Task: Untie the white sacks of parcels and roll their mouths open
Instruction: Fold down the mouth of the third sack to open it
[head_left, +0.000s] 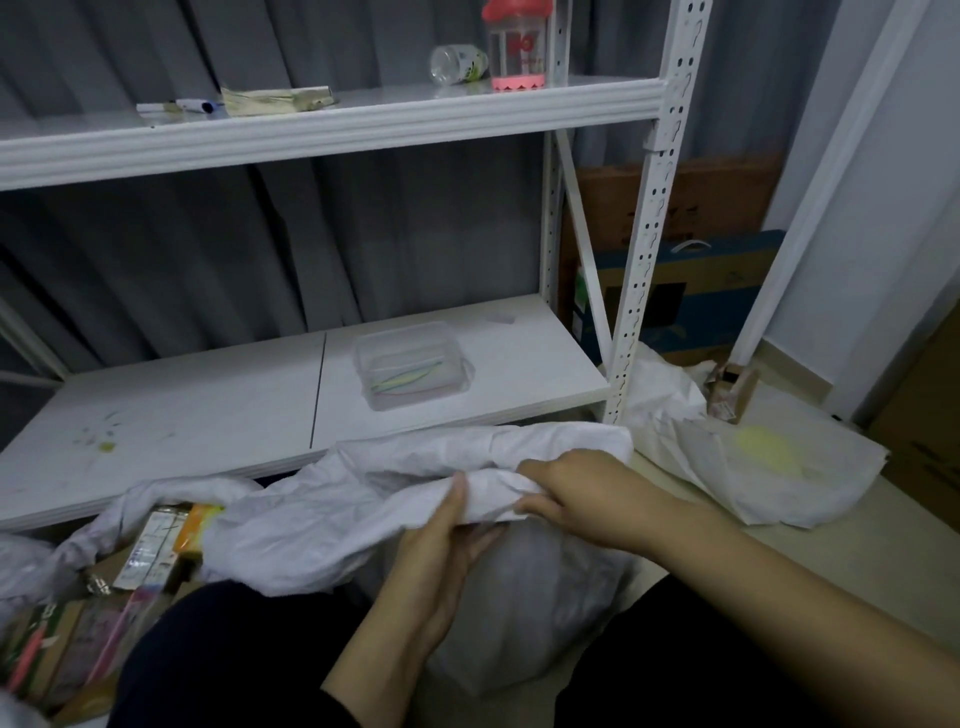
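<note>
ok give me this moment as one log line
step: rolling sack mouth | left hand: gripping white sack rim | right hand: gripping same rim | open sack of parcels: left | shelf: behind

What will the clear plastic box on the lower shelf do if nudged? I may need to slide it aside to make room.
The clear plastic box looks thin-walled and holds only a few slim coloured sticks, so it is probably very light. It sits flat on the smooth white lower shelf, so it should slide easily rather than tip. Its lid may flex if squeezed.

Sack before the shelf, parcels at left, second sack at right.
</note>
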